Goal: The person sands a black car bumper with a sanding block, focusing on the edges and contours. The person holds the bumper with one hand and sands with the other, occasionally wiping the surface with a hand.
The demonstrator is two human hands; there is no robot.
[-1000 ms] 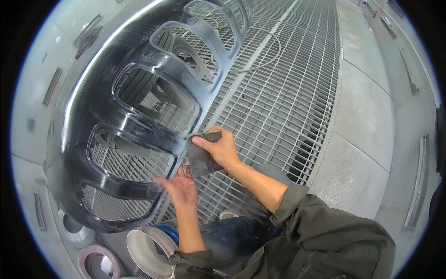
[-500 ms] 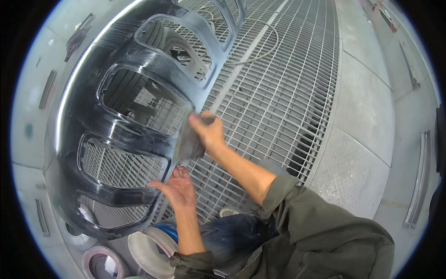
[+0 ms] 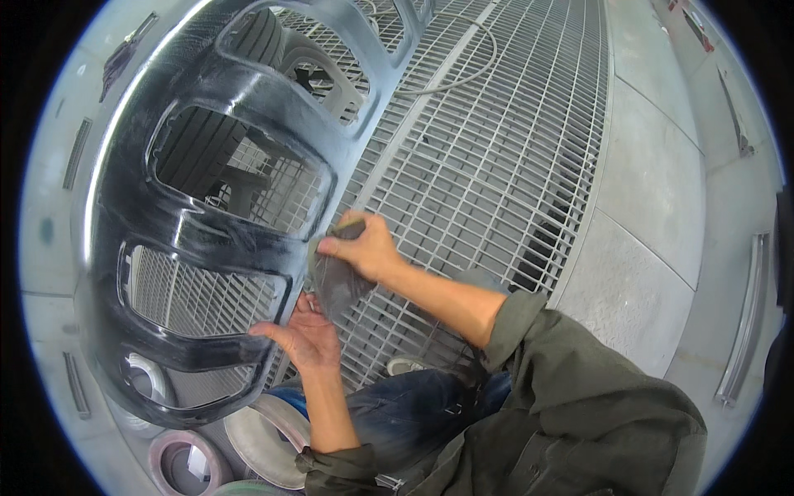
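Observation:
A large black panel (image 3: 219,241) with several rounded rectangular openings runs along my left side, its surface scuffed with pale whitish dust and its right edge greyish. My left hand (image 3: 311,337) holds that edge low down, palm up, thumb on the front and fingers curled at the rim. Just above it, my right hand (image 3: 370,250) pinches a thin, flexible grey-brown sanding sheet (image 3: 343,285) between thumb and fingers. The sheet hangs down beside the panel's edge; whether it touches the edge is hard to tell.
Metal floor grating (image 3: 471,165) lies under and right of the panel, crossed by a looped hose (image 3: 494,62). Tires (image 3: 198,153) show through the openings. Rolls of tape (image 3: 188,465) and a pale round container (image 3: 256,438) sit near my legs. Solid floor plates (image 3: 641,273) border the right.
My right hand has moved slightly down along the panel's edge with the sanding sheet, which now shows more plainly. The panel appears shifted a little left in view; my left hand keeps its hold.

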